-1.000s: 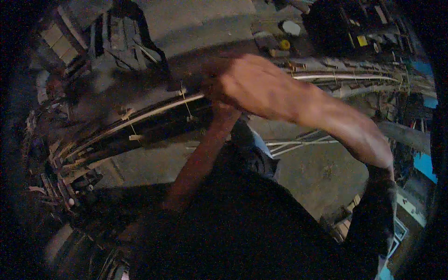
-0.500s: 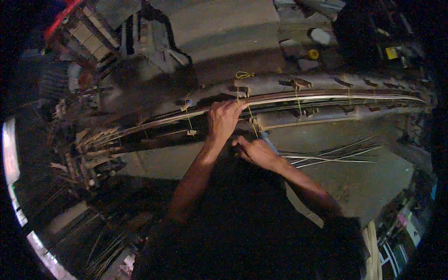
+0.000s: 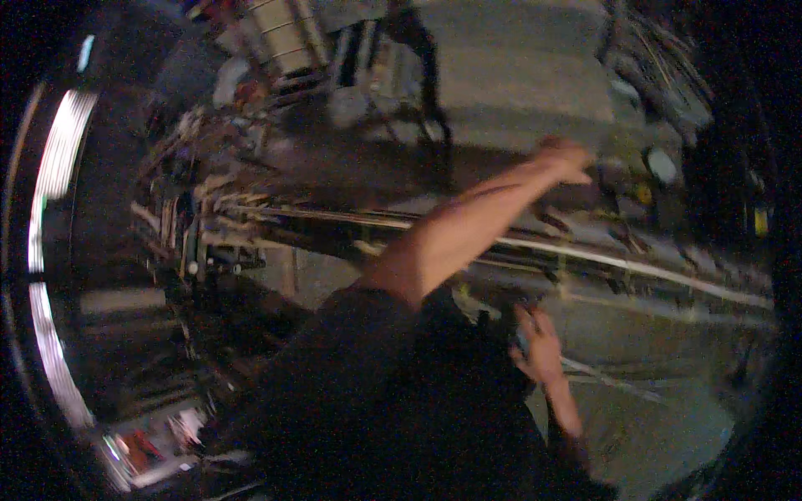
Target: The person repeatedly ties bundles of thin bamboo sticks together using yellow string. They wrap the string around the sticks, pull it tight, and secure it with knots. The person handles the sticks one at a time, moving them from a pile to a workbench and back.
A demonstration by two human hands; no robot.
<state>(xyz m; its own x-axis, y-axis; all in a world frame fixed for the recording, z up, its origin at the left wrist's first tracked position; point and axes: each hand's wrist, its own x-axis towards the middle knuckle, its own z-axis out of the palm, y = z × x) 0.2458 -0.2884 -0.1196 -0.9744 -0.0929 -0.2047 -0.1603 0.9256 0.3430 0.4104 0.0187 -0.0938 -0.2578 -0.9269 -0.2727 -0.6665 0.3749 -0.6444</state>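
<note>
My left arm stretches far forward and right over a long bundle of thin strips (image 3: 618, 263). My left hand (image 3: 565, 159) hovers beyond the bundle, close to the back of the long support. Motion smears its fingers, so what it holds, if anything, does not show. Nearer to me, my right hand (image 3: 543, 344) is in front of the bundle with thumb and fingers curled. A small bluish thing shows between them, too blurred to name. Dark wooden pegs (image 3: 551, 220) stand along the bundle's far side.
Loose pale strips (image 3: 614, 380) lie on the grey surface at right. Wood pieces (image 3: 180, 225) crowd the bundle's left end. A white round object (image 3: 661, 164) sits at the far right. Bright window strips (image 3: 58, 167) line the left side.
My left hand has left the strips and reached forward and right. My right hand has shifted right, away from my body's middle. The whole view has swung left and tilted.
</note>
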